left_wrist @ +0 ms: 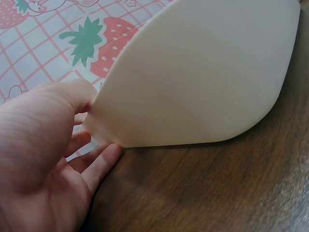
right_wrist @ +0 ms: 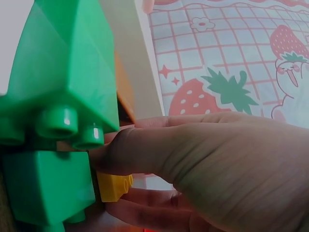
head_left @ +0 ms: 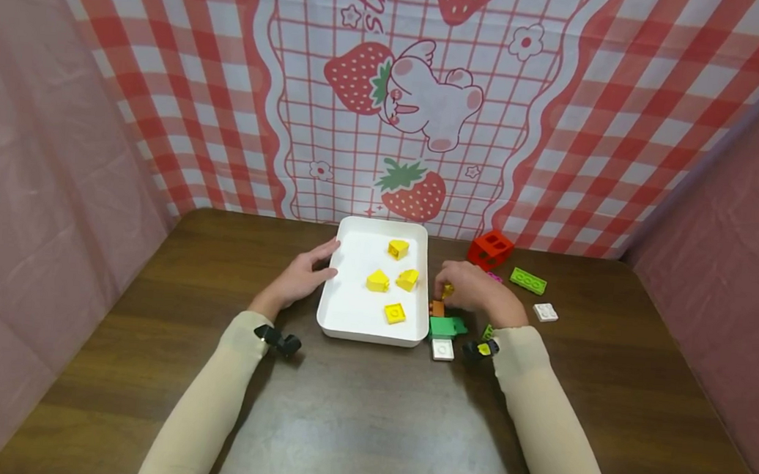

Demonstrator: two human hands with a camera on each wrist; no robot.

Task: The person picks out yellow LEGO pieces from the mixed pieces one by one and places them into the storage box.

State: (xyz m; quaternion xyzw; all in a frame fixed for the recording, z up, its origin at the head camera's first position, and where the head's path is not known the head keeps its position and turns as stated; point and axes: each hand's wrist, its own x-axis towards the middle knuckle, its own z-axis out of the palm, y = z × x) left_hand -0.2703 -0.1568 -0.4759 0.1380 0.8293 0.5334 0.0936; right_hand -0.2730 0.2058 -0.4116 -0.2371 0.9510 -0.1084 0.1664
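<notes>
My left hand (head_left: 300, 275) is at the left side of a white tray (head_left: 347, 315). In the left wrist view its thumb hooks over the tray's rim while fingertips lie against the outer wall. Inside the tray are several yellow bricks (head_left: 378, 281), one of them a flat square piece (head_left: 395, 313). Just right of the tray, my right hand (head_left: 475, 288) pinches a small yellow brick (right_wrist: 112, 186) between thumb and fingers. Close by it are an orange brick (head_left: 437, 309) and green bricks (head_left: 442, 327), which partly hide the fingers in the right wrist view.
A white square piece (head_left: 442, 349) lies in front of the green bricks. Behind the right hand are a red window-like block (head_left: 491, 250), a lime brick (head_left: 528, 280), another white square (head_left: 545, 312) and a partly hidden pink piece (head_left: 494, 276). A strawberry-print cloth (head_left: 416, 188) hangs at the table's back edge.
</notes>
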